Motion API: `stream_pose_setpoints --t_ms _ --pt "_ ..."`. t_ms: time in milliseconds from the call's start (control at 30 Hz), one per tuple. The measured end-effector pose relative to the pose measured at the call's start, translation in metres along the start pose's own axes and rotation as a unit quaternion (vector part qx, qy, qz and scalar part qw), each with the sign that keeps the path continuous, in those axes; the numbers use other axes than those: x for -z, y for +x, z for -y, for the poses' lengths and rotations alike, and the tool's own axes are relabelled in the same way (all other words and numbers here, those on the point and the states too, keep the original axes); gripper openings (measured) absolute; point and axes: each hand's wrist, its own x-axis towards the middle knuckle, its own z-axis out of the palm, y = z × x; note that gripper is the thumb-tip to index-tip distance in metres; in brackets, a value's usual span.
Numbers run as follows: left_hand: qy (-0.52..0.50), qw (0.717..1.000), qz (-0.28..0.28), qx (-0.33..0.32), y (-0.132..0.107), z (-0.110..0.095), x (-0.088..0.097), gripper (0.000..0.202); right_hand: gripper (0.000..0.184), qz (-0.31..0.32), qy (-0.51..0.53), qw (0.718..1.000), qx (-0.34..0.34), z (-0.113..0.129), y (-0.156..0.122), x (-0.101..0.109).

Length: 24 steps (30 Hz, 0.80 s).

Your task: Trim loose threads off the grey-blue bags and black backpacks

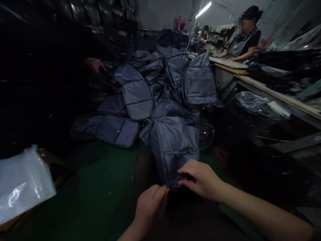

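Observation:
A dark blue-grey fabric bag (173, 140) with zip lines lies across my lap, its near end towards me. At its near corner, the fingers of my left hand (151, 202) are closed in a pinch on the bag's edge. Just to the right, my right hand (200, 177) is at the bag's near end with thumb and index finger parted and a dark gap between them. Whether its fingertips touch the cloth, I cannot tell.
Beyond the bag spreads a heap of similar bags (137, 97). White plastic bags (25, 184) lie at the left on a wooden stool. Along the right runs a worktable (273, 90), with a co-worker (240, 43) behind it. The floor (100, 187) is green.

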Motion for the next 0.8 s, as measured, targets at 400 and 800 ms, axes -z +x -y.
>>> stream_pose_setpoints --t_ms 400,800 --pt "0.029 0.997 -0.01 -0.074 0.018 -0.005 0.003 0.009 0.025 0.055 -0.048 0.993 0.097 0.004 0.015 -0.009" --pt "-0.034 0.938 -0.15 0.31 0.033 0.029 0.024 0.044 0.021 -0.161 0.111 0.979 -0.061 -0.013 0.016 0.003"
